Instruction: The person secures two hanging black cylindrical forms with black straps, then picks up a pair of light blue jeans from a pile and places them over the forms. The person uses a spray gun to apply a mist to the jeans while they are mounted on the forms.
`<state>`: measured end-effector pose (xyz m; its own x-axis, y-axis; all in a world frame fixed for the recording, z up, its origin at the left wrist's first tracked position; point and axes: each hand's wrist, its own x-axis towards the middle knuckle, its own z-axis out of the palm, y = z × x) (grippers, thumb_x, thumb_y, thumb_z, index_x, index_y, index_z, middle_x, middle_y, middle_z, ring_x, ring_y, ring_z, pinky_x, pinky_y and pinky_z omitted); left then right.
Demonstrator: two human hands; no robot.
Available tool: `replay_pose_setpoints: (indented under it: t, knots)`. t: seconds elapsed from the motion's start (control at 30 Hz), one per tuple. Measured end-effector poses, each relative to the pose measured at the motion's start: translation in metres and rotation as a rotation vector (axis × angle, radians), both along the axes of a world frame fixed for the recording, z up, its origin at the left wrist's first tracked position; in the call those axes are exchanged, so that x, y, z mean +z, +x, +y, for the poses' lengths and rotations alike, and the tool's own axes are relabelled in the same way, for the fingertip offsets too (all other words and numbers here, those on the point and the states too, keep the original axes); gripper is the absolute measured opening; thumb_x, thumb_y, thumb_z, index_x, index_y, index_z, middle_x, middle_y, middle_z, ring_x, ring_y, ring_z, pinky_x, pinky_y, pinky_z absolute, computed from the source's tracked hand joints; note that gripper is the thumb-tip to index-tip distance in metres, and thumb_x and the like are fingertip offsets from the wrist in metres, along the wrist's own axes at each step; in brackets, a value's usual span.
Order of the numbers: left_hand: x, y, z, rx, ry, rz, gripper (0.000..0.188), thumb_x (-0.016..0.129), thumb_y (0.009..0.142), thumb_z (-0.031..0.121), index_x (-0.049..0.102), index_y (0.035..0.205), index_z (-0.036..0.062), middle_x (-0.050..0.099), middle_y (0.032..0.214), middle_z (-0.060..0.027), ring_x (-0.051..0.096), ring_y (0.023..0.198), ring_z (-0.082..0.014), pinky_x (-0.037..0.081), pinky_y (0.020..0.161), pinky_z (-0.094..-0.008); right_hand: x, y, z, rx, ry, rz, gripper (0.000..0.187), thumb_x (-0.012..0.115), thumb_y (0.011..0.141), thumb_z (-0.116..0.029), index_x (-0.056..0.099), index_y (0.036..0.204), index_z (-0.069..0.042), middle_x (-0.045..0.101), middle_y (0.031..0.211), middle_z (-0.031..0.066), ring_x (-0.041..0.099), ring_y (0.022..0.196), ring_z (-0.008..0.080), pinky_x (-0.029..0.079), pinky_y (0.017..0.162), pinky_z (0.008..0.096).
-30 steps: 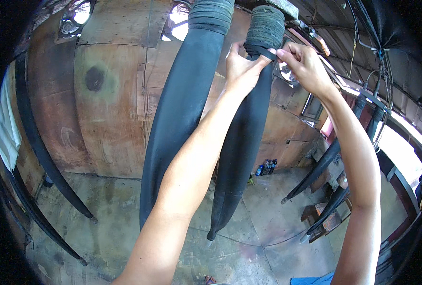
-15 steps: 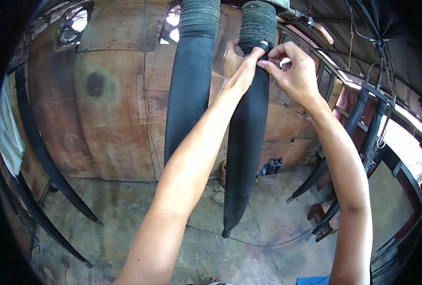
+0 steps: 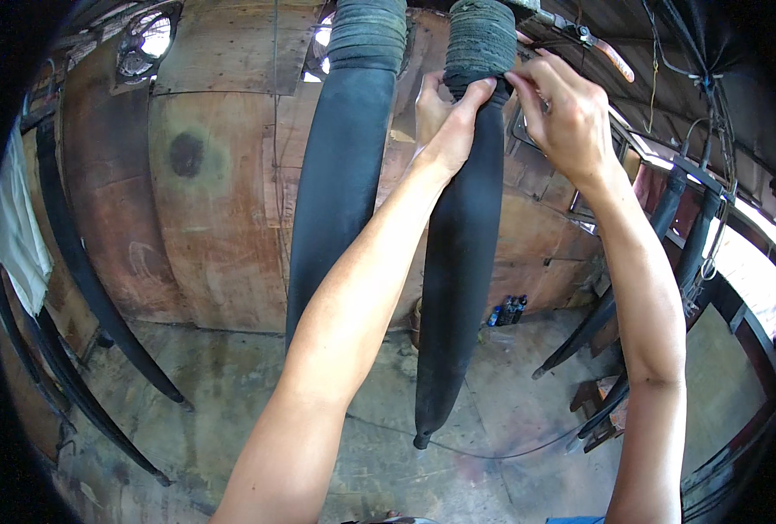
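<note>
A long black tapered rubber tube [image 3: 462, 262] hangs before me, its closed tip pointing down. Its narrowed neck meets a thick collar of wound strips [image 3: 482, 39] at the top. My left hand [image 3: 454, 127] is closed around the neck just under the collar, the thumb pressed on its front. On the right side of the neck, my right hand [image 3: 569, 113] pinches a thin black strip between thumb and fingertips. Most of that strip is hidden by the fingers. A second black rubber tube [image 3: 344, 157] with a similar wound top hangs to the left, partly behind my left forearm.
More dark tubes hang at the left [image 3: 100, 271] and right [image 3: 584, 327]. A red-handled valve [image 3: 610, 57] is at the upper right. Several bottles [image 3: 507, 310] stand by the wooden wall [image 3: 213, 236]. A thin cable [image 3: 493, 456] lies on the floor.
My right hand has moved up and right, away from my left thumb, drawing the strip outward. The tube's neck looks narrower, and the view has shifted slightly.
</note>
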<state>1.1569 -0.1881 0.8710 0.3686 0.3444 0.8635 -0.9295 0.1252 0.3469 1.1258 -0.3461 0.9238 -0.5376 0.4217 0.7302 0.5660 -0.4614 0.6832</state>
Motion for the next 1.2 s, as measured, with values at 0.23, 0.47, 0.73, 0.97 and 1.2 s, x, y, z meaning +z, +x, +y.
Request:
replay_pose_setpoints:
  t: [0.23, 0.47, 0.73, 0.97, 1.2]
  knots:
    - [-0.002, -0.011, 0.014, 0.011, 0.078, 0.098, 0.080, 0.077, 0.075, 0.044, 0.049, 0.126, -0.0114, 0.065, 0.109, -0.0212, 0.064, 0.095, -0.0224, 0.052, 0.083, -0.0325, 0.004, -0.001, 0.003, -0.038, -0.027, -0.028, 0.008, 0.068, 0.088, -0.012, 0.063, 0.090, -0.007, 0.061, 0.073, 0.0100, 0.064, 0.065, 0.0294, 0.051, 0.058, 0.0376]
    - [0.004, -0.026, 0.028, 0.126, 0.243, 0.160, 0.071, 0.069, 0.082, 0.044, 0.051, 0.126, -0.0083, 0.064, 0.108, -0.0155, 0.063, 0.094, -0.0198, 0.051, 0.081, -0.0300, -0.004, 0.001, 0.006, -0.061, -0.056, -0.089, 0.009, 0.067, 0.088, -0.010, 0.060, 0.092, -0.005, 0.058, 0.077, 0.0106, 0.064, 0.066, 0.0295, 0.052, 0.059, 0.0373]
    - [0.003, -0.030, 0.035, 0.178, 0.335, 0.159, 0.064, 0.061, 0.087, 0.040, 0.049, 0.128, -0.0077, 0.061, 0.113, -0.0162, 0.057, 0.106, -0.0209, 0.044, 0.093, -0.0322, -0.009, 0.005, 0.008, -0.113, -0.077, -0.044, 0.010, 0.066, 0.086, -0.007, 0.059, 0.092, -0.004, 0.058, 0.079, 0.0124, 0.065, 0.067, 0.0312, 0.053, 0.058, 0.0388]
    - [-0.002, -0.024, 0.036, 0.121, 0.361, 0.092, 0.066, 0.060, 0.086, 0.037, 0.046, 0.132, -0.0082, 0.060, 0.119, -0.0199, 0.057, 0.110, -0.0232, 0.044, 0.097, -0.0340, -0.014, 0.014, 0.004, -0.144, -0.120, -0.069, 0.015, 0.063, 0.084, -0.005, 0.056, 0.097, -0.004, 0.060, 0.087, 0.0127, 0.067, 0.071, 0.0302, 0.055, 0.058, 0.0371]
    - [-0.001, -0.005, 0.042, -0.074, 0.351, 0.116, 0.049, 0.050, 0.096, 0.032, 0.048, 0.133, -0.0003, 0.060, 0.121, -0.0079, 0.055, 0.111, -0.0174, 0.042, 0.100, -0.0316, -0.020, 0.018, 0.002, -0.170, -0.091, -0.099, 0.018, 0.063, 0.084, -0.005, 0.058, 0.101, -0.005, 0.061, 0.094, 0.0097, 0.068, 0.078, 0.0259, 0.056, 0.060, 0.0344]
